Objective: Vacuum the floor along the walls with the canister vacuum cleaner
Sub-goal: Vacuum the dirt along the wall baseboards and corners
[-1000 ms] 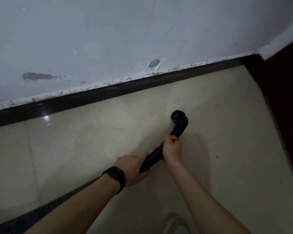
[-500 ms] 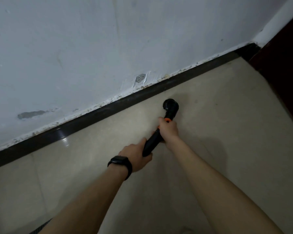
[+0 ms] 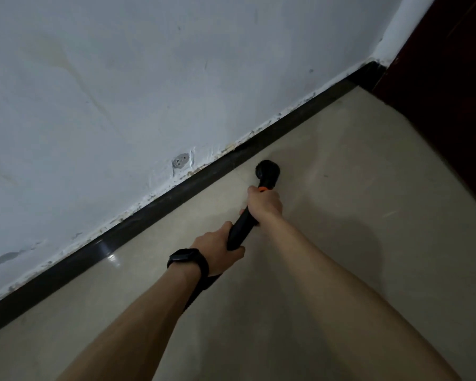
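Both hands hold the black vacuum wand (image 3: pixel 239 229), which points toward the wall. My right hand (image 3: pixel 264 204) grips it near the orange ring, just behind the round black nozzle (image 3: pixel 268 171). My left hand (image 3: pixel 217 250), with a black wristband, grips the wand's rear end. The nozzle sits on the beige tiled floor (image 3: pixel 341 202) a short way in front of the black baseboard (image 3: pixel 176 196). A short piece of the ribbed hose (image 3: pixel 201 291) shows under my left wrist; the canister is out of view.
A scuffed white wall (image 3: pixel 149 92) runs diagonally above the baseboard, with a small grey patched hole (image 3: pixel 179 162). A dark red-brown door or panel (image 3: pixel 451 105) stands at the right, meeting the wall at the corner (image 3: pixel 374 70).
The nozzle has moved from the open floor up close to the baseboard, and my view has swung left and nearer to the wall. Both hands kept their grip.
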Demonstrator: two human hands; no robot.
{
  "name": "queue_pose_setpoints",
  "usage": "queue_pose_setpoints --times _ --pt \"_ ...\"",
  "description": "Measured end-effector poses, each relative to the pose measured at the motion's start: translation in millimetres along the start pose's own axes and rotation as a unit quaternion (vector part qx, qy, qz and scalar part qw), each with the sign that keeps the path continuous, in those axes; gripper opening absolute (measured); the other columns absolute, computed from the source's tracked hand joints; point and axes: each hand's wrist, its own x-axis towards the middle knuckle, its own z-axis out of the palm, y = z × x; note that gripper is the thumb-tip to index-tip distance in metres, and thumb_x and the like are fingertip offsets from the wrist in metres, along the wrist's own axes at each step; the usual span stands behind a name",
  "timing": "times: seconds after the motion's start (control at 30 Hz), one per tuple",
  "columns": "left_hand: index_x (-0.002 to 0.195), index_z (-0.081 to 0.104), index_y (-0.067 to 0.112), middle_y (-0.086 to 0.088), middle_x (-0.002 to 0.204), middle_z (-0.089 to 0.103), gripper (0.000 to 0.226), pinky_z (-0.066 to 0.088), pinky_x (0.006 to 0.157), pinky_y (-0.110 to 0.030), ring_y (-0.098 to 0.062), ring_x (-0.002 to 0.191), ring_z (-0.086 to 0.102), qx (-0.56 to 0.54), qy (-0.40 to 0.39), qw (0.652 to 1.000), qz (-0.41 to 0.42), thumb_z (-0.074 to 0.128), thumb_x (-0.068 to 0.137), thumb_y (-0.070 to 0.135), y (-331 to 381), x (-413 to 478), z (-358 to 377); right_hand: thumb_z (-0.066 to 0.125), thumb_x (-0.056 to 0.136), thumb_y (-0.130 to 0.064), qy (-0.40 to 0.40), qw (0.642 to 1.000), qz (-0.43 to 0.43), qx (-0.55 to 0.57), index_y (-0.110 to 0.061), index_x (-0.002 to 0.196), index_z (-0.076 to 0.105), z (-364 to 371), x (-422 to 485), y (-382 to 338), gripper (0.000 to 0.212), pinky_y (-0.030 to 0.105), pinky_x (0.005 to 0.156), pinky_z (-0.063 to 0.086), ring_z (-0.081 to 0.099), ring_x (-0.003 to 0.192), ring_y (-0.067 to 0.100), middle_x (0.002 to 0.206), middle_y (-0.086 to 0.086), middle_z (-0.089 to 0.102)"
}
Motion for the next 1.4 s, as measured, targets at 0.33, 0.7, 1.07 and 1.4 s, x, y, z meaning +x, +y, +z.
queue_pose_setpoints --times 0.33,0.7,1.07,1.4 --pt "0.107 0.043 0.025 0.003 0.088 0.054 0.029 0.046 0.071 -0.032 -0.022 0.082 0.057 -0.004 -0.106 0.992 0.071 0.058 0.093 0.046 130.4 28.8 7.6 0.052 0.101 -0.036 0.070 0.995 0.064 -0.001 -0.007 0.114 0.054 -144.5 22.7 -2.1 0.032 0.029 0.055 0.048 0.063 0.080 0.027 0.095 0.010 0.062" --pt "0.117 0.050 0.023 0.002 0.089 0.056 0.036 0.055 0.082 -0.040 -0.022 0.085 0.061 0.032 -0.087 0.996 -0.013 0.063 0.088 0.042 196.6 58.2 -30.0 0.054 0.101 -0.025 -0.027 0.989 0.108 0.099 -0.006 0.122 0.053 -186.1 46.9 -60.2 0.029 0.035 0.058 0.054 0.067 0.101 0.034 0.105 0.015 0.063" --pt "0.118 0.045 0.020 0.000 0.082 0.054 0.033 0.053 0.069 -0.036 -0.022 0.073 0.060 0.124 -0.027 0.991 0.052 0.052 0.096 0.044 246.3 160.3 -62.8 0.069 0.098 -0.029 0.005 0.961 0.080 0.263 -0.004 0.114 0.056 -219.7 140.5 -113.6 0.032 0.036 0.062 0.055 0.064 0.071 0.025 0.091 0.010 0.059" --pt "0.117 0.045 0.019 -0.004 0.088 0.060 0.033 0.057 0.070 -0.040 -0.025 0.074 0.062 0.101 0.040 0.990 0.093 0.053 0.095 0.043 279.3 284.8 -90.9 0.079 0.087 -0.023 0.038 0.959 0.035 0.278 -0.003 0.128 0.065 -236.3 229.6 -174.5 0.048 0.032 0.062 0.054 0.072 0.076 0.016 0.094 0.006 0.072"
